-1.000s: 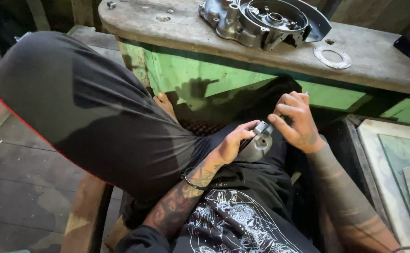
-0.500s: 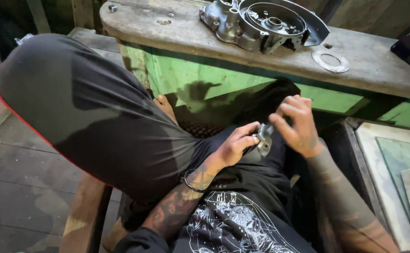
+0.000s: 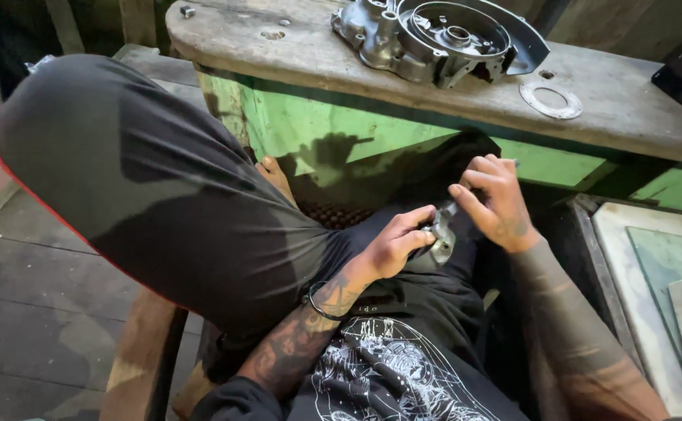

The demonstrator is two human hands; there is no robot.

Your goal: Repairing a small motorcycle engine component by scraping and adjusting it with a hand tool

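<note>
- The left hand [image 3: 392, 245] rested in the lap of the seated person, fingers [image 3: 419, 222] curled closed around a small grey metal part [image 3: 442, 242], which lay between both hands, just above the black trousers.
- The metal part was largely hidden by the hands; its exact shape could not be told.
- The right hand [image 3: 497, 203] met the same part from the other side, fingertips pinched together at its upper end. Whether they gripped the part itself or a smaller piece on it could not be told.
- Above, on the worn grey wooden tabletop [image 3: 279, 54] with its green-painted front, a cast grey metal engine casing [image 3: 434, 35] lay open side up, well apart from the hands.
- A flat metal ring gasket [image 3: 551, 100] lay loose on the tabletop just beside the casing, to its right.
- Judgement: the work stood at an early or middle stage. The small part was in hand and not yet brought to the casing; the ring also lay unfitted.
</note>
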